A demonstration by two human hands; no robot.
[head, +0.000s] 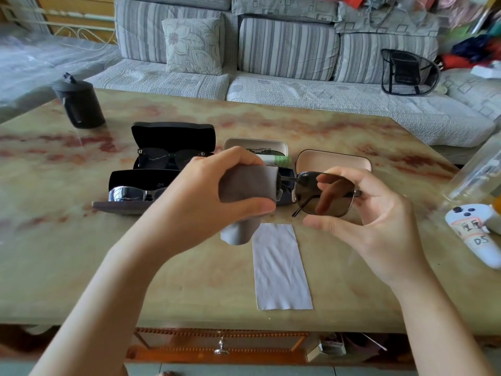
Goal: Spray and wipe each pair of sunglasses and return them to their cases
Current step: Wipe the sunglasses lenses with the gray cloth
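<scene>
Marbled in beige and red, the surface (352,280) stands before a striped grey sofa (287,47). Above it, the left hand (200,191) has its fingers (233,158) clenched round a grey cloth (249,185) wrapped over one lens of the brown-tinted sunglasses (311,196), thumb beneath, wrist bent inward. The right hand (379,221) pinches the other lens's rim between forefinger on top and thumb below, its remaining fingers behind the glass. Both forearms reach in from the near edge, holding the pair clear of the surface.

A tan case (333,160) lies open just behind the sunglasses, beside a beige case (254,143) and a green-and-white spray bottle (275,160). Two black cases (173,137) to the left each hold a pair. A white cloth (282,267) lies flat below the hands, and a black canister (78,104) stands far left.
</scene>
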